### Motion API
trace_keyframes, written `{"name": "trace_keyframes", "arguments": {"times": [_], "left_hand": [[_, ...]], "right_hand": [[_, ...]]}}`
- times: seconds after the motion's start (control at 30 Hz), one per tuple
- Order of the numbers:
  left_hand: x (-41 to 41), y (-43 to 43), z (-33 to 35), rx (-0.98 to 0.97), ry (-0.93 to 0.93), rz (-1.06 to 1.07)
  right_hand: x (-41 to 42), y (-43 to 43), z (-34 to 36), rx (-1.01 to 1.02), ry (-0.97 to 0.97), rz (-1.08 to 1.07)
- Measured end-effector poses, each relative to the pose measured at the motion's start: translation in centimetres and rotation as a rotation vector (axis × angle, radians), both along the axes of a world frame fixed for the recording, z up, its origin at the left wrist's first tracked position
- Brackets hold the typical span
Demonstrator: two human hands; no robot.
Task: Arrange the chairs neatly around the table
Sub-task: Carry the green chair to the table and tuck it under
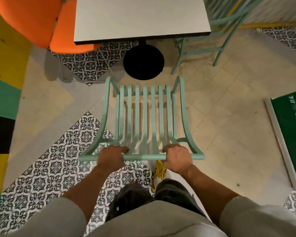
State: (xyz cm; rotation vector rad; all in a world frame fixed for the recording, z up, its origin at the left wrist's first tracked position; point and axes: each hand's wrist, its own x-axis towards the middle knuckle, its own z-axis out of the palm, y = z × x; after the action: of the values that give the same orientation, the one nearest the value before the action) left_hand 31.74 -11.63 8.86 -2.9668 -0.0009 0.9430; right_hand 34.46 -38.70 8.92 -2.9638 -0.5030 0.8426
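Beige floor tiles [220, 103] alternate with patches of ornate black-and-white patterned tile, bordered at far left by painted yellow, green and black blocks. Going left to right: an orange chair [46, 23] with smooth rounded padding sits at the table's left corner; the table [140, 17] has a flat pale square top with a dark edge, on a round black base [143, 62]. Just short of that base stands the mint slatted chair [143, 117], metal-looking, its curved slats running toward the table. The left hand [112, 155] and right hand [176, 157] each wrap closed around its top rail. Another mint chair [212, 36] stands at the table's right, and a green board [292, 134] lies at far right.
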Motion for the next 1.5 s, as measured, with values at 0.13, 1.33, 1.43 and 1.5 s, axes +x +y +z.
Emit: {"name": "trace_keyframes", "arguments": {"times": [0.13,1.33,1.43,1.5], "left_hand": [[2.8,-0.9,0.0,0.009,-0.005,0.062],[32.5,4.1,0.7,-0.073,-0.060,0.025],[34.3,4.2,0.7,-0.083,-0.061,0.047],[35.5,4.3,0.3,-0.084,-0.077,0.047]], "right_hand": [[3.6,-0.7,-0.1,0.013,0.011,0.043],[33.6,3.9,0.2,-0.056,-0.084,0.106],[35.7,4.0,0.1,-0.055,-0.066,0.106],[37.0,4.0,0.1,-0.055,-0.066,0.102]]}}
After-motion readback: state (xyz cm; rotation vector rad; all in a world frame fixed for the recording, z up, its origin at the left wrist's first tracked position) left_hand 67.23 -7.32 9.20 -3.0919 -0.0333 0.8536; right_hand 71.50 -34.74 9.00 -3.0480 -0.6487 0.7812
